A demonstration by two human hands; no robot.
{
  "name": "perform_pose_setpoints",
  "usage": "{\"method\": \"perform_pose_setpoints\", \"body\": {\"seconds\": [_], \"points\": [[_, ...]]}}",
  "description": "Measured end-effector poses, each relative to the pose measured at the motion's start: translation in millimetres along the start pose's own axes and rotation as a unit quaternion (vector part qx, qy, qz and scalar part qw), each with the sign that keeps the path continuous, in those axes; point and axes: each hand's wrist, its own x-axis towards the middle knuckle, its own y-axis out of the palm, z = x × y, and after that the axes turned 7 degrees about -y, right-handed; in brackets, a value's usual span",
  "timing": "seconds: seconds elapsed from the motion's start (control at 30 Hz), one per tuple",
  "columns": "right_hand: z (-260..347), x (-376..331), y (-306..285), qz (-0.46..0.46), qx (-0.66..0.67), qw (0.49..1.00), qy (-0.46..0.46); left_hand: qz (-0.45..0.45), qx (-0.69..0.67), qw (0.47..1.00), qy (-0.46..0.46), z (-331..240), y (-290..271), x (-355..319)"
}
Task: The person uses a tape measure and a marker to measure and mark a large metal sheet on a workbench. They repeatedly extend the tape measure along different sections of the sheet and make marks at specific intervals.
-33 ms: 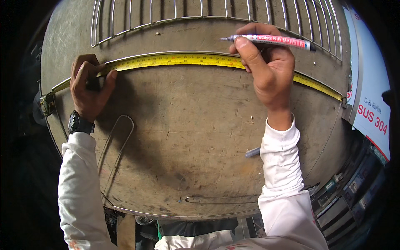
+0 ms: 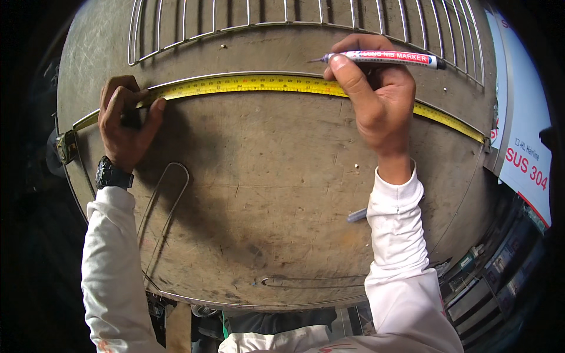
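A yellow measuring tape point(image 2: 253, 83) stretches across the wooden tabletop, its case point(image 2: 66, 147) hanging at the left edge. Along the tape's far side runs a thin metal rod point(image 2: 235, 74). My left hand point(image 2: 120, 126) is closed over the tape and rod near their left part, thumb and fingers pinching them. In my right hand point(image 2: 385, 106) is a slim marker point(image 2: 394, 57), held uncapped between thumb and fingers. Its thin nib points left, just beyond the tape and apart from it. This hand covers a stretch of tape and rod.
A wire rack point(image 2: 250, 24) lies at the far side. A bent wire loop point(image 2: 176, 166) is near my left forearm, and another loop point(image 2: 312, 282) lies along the near edge. A grey cap-like piece point(image 2: 356, 215) touches my right sleeve's outline. A printed sheet point(image 2: 524, 147) stands at right.
The marker has tilted slightly, its nib a little nearer to me. My left hand, the tape and the rod stay as they were.
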Motion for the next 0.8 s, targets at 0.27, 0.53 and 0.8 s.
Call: {"method": "perform_pose_setpoints", "body": {"seconds": [0.27,0.53,0.8], "points": [[2.7,-1.4,6.8,0.019,-0.068,0.997,0.003,0.005,0.002,1.000,-0.015,-1.6,1.2,3.6],[-2.5,-0.2,8.2,0.036,-0.097,0.994,-0.033,0.003,0.008,1.000,-0.011,0.5,1.6,3.2],[-3.0,-0.3,7.7,0.028,-0.089,0.995,-0.035,-0.001,0.006,1.000,-0.006,2.2,2.0,5.0]]}}
